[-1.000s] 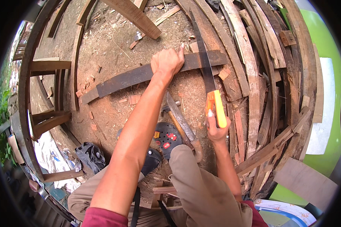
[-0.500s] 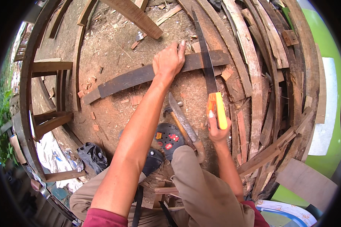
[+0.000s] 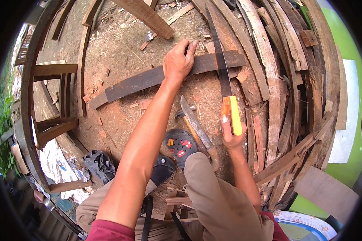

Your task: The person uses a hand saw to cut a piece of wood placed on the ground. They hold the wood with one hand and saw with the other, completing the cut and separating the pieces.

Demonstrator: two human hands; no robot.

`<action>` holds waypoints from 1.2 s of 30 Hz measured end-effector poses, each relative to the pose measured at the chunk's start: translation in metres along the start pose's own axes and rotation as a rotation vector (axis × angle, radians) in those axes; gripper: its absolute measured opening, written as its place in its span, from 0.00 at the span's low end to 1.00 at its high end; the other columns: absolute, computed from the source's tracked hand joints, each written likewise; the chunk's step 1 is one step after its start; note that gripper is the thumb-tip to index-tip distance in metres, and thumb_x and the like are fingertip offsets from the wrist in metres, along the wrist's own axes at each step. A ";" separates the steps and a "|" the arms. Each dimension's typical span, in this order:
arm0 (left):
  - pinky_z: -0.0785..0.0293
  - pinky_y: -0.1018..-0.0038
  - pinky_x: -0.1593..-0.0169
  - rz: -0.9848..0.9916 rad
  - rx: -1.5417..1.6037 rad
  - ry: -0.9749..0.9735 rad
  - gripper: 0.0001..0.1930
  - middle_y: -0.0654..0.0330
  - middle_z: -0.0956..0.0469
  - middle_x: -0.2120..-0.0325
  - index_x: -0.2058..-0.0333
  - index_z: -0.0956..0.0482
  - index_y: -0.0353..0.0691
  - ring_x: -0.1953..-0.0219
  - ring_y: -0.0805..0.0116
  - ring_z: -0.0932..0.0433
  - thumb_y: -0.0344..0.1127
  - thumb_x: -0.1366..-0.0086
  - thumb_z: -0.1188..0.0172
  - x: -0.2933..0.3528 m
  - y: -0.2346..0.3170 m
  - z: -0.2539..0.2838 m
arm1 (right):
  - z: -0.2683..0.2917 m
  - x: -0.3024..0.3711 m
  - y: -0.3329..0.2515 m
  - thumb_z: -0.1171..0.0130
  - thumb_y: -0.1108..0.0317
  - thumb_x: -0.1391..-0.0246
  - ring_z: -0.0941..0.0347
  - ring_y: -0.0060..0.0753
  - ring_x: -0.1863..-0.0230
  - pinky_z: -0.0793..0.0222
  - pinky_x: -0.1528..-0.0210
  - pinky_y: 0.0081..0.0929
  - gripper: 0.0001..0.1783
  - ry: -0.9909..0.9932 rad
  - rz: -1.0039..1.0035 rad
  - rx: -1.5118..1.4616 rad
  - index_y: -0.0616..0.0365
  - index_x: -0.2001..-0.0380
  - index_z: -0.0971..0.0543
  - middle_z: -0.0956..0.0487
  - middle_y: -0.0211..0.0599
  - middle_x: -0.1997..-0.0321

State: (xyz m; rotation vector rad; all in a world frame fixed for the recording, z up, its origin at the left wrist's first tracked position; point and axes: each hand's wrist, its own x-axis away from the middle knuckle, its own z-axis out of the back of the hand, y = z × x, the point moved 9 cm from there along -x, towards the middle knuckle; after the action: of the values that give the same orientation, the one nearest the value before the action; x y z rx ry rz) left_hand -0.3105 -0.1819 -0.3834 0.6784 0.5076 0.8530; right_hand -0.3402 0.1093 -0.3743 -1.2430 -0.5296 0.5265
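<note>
A long dark wooden board (image 3: 136, 81) lies slantwise across the ground ahead of me, its right end resting on other timber. My left hand (image 3: 178, 60) is closed over the board right of its middle, the fingers curled at its far edge and partly hidden. My right hand (image 3: 232, 135) grips the yellow and orange handle of a handsaw (image 3: 222, 72). The saw's dark blade points away from me and crosses the board near its right end. Between my arms, a machete (image 3: 196, 124) with a wooden handle lies over a hammer (image 3: 192, 130), beside my dark clog (image 3: 177, 141).
Stacked timber (image 3: 271, 92) runs along the right side. A wooden frame (image 3: 54, 70) stands at the left, near a black plastic bag (image 3: 99, 165). Another beam (image 3: 149, 19) juts in from the top. Wood chips (image 3: 145, 103) are scattered over the dirt.
The saw has shifted slightly away from me across the board. My left hand stays on the board, with its knuckles a little higher. The view has tilted slightly.
</note>
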 end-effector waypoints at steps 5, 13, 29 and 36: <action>0.27 0.53 0.64 0.023 0.057 -0.035 0.23 0.51 0.20 0.72 0.68 0.25 0.43 0.67 0.42 0.20 0.59 0.27 0.50 -0.001 -0.007 -0.004 | -0.002 -0.001 -0.005 0.42 0.74 0.42 0.34 0.27 0.86 0.42 0.81 0.30 0.12 -0.016 0.004 0.002 0.63 0.79 0.26 0.31 0.33 0.87; 0.26 0.50 0.62 0.028 0.010 -0.049 0.24 0.49 0.19 0.70 0.68 0.24 0.41 0.65 0.41 0.20 0.58 0.27 0.51 -0.001 -0.004 -0.005 | 0.002 0.002 0.004 0.42 0.74 0.43 0.33 0.29 0.87 0.41 0.81 0.30 0.12 0.035 -0.002 -0.049 0.63 0.80 0.26 0.31 0.33 0.88; 0.23 0.53 0.50 0.246 -0.443 -0.432 0.33 0.37 0.17 0.66 0.68 0.14 0.30 0.59 0.38 0.17 0.56 0.27 0.59 -0.009 -0.009 -0.029 | 0.003 -0.005 -0.006 0.40 0.73 0.44 0.32 0.38 0.88 0.40 0.82 0.34 0.12 -0.001 0.024 0.111 0.62 0.81 0.25 0.31 0.37 0.88; 0.23 0.53 0.50 0.260 -0.411 -0.464 0.30 0.37 0.17 0.66 0.69 0.15 0.30 0.59 0.38 0.17 0.50 0.27 0.59 -0.007 -0.012 -0.037 | 0.059 0.114 0.021 0.43 0.73 0.43 0.23 0.39 0.80 0.31 0.76 0.31 0.11 -0.119 -0.092 0.232 0.70 0.62 0.19 0.18 0.51 0.70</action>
State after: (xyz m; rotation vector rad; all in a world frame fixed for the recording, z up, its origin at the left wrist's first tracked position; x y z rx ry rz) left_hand -0.3323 -0.1807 -0.4167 0.5418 -0.1771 0.9690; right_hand -0.2917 0.2302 -0.3709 -0.9660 -0.6053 0.5699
